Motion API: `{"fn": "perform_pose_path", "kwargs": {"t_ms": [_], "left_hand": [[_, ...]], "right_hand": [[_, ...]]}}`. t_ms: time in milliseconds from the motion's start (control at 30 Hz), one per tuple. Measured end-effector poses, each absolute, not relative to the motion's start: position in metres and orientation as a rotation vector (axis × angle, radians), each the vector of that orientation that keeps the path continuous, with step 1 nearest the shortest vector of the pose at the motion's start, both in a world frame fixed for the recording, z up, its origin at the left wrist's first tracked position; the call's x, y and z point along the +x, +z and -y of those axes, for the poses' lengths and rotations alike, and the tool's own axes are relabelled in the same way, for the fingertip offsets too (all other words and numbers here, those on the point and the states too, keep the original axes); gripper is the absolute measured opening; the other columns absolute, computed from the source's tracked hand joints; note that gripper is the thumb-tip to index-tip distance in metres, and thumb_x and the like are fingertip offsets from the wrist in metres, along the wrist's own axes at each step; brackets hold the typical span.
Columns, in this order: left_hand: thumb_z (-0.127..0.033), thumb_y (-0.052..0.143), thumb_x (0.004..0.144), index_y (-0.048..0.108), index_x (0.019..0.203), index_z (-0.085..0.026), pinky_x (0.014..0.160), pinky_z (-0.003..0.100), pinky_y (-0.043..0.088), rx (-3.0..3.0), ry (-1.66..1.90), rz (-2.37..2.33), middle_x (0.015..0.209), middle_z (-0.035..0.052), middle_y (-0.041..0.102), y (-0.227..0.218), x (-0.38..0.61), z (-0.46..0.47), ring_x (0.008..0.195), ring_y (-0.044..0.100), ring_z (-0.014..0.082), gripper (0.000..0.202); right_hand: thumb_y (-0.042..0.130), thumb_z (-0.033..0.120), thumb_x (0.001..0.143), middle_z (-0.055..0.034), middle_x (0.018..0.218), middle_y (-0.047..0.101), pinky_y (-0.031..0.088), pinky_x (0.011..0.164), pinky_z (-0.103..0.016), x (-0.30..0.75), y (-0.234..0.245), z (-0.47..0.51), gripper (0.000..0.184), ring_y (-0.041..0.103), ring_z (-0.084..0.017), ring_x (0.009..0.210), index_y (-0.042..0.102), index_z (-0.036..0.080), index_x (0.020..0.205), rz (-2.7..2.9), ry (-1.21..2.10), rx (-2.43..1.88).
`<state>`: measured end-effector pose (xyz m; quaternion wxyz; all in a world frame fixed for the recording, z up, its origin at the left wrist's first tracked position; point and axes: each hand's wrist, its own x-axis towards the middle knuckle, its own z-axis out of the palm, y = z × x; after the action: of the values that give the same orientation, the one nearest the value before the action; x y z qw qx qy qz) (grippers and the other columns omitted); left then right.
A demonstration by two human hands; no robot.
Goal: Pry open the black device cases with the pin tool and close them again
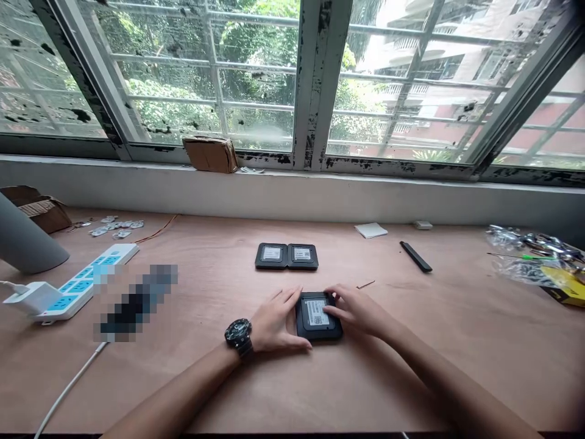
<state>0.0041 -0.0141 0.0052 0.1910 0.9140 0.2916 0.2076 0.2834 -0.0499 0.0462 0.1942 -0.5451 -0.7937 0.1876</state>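
A black square case (308,332) with a white printed label (317,312) lies on the table in front of me. My left hand (276,323), with a black watch on its wrist, clasps the case's left side, fingers along the edge and thumb at the near left corner. From the right, my right hand (354,308) grips the far right corner, its thumb reaching over the label. Beyond my hands, two similar black labelled cases, a left one (271,266) and a right one (302,266), lie side by side.
Left are a white power strip (86,286) with a plugged-in adapter (39,299), a blurred-out dark object (132,308) and a grey cylinder (31,238). Right are a thin pin-like piece (365,285), a black bar (415,256), white paper (371,230) and plastic bags (516,268).
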Motion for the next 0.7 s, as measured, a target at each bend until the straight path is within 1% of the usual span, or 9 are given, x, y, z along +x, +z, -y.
{"fn": "perform_pose_path", "kwargs": {"t_ms": [100, 200, 267, 367, 433, 500, 700], "left_hand": [[-0.077, 0.079, 0.065, 0.020, 0.162, -0.021, 0.119, 0.052, 0.034, 2.541, 0.591, -0.833, 0.156, 0.0174, 0.043, 0.004, 0.006, 0.013, 0.140, 0.046, 0.0391, 0.127], [-0.075, 0.081, 0.065, 0.021, 0.162, -0.022, 0.117, 0.052, 0.036, 2.521, 0.594, -0.841, 0.155, 0.0169, 0.045, 0.002, 0.004, 0.011, 0.139, 0.046, 0.0393, 0.126], [-0.073, 0.083, 0.064, 0.022, 0.162, -0.022, 0.117, 0.052, 0.036, 2.511, 0.599, -0.837, 0.155, 0.0166, 0.045, 0.002, 0.003, 0.009, 0.139, 0.045, 0.0389, 0.126], [-0.070, 0.084, 0.064, 0.022, 0.161, -0.021, 0.117, 0.051, 0.037, 2.506, 0.591, -0.821, 0.156, 0.0168, 0.044, 0.002, 0.002, 0.008, 0.140, 0.044, 0.0384, 0.125], [-0.069, 0.085, 0.064, 0.023, 0.161, -0.020, 0.117, 0.051, 0.038, 2.501, 0.584, -0.828, 0.156, 0.0173, 0.043, 0.003, 0.002, 0.008, 0.140, 0.044, 0.0387, 0.126], [-0.067, 0.086, 0.063, 0.023, 0.161, -0.020, 0.116, 0.052, 0.038, 2.494, 0.578, -0.839, 0.155, 0.0175, 0.044, 0.002, 0.001, 0.008, 0.140, 0.045, 0.0392, 0.126], [-0.063, 0.089, 0.062, 0.019, 0.162, -0.021, 0.121, 0.055, 0.031, 2.480, 0.579, -0.834, 0.158, 0.0180, 0.040, -0.001, -0.001, 0.008, 0.143, 0.041, 0.0406, 0.129]], "right_hand": [[0.067, 0.049, 0.091, -0.0065, 0.104, 0.075, 0.052, 0.079, -0.036, 0.278, 0.048, 0.046, 0.033, 0.070, -0.026, 0.090, 0.067, 0.025, 0.113, 2.170, 0.633, -1.626], [0.073, 0.053, 0.084, -0.0062, 0.096, 0.075, 0.050, 0.072, -0.034, 0.276, 0.054, 0.036, 0.036, 0.070, -0.026, 0.085, 0.067, 0.024, 0.104, 2.168, 0.658, -1.701], [0.076, 0.058, 0.078, -0.0073, 0.094, 0.075, 0.048, 0.067, -0.033, 0.273, 0.059, 0.028, 0.041, 0.068, -0.027, 0.083, 0.066, 0.023, 0.097, 2.197, 0.662, -1.742], [0.078, 0.071, 0.068, -0.0093, 0.093, 0.073, 0.044, 0.062, -0.032, 0.265, 0.064, 0.018, 0.056, 0.066, -0.027, 0.079, 0.064, 0.022, 0.092, 2.265, 0.644, -1.781], [0.077, 0.079, 0.062, -0.0110, 0.094, 0.071, 0.044, 0.063, -0.033, 0.258, 0.062, 0.014, 0.066, 0.065, -0.029, 0.080, 0.063, 0.021, 0.090, 2.302, 0.596, -1.785], [0.074, 0.083, 0.060, -0.0124, 0.096, 0.069, 0.045, 0.065, -0.034, 0.252, 0.057, 0.012, 0.071, 0.065, -0.030, 0.083, 0.062, 0.020, 0.090, 2.320, 0.535, -1.781], [0.069, 0.083, 0.068, -0.0116, 0.102, 0.065, 0.048, 0.075, -0.037, 0.247, 0.040, 0.019, 0.068, 0.064, -0.031, 0.093, 0.057, 0.021, 0.094, 2.269, 0.456, -1.748]]}}
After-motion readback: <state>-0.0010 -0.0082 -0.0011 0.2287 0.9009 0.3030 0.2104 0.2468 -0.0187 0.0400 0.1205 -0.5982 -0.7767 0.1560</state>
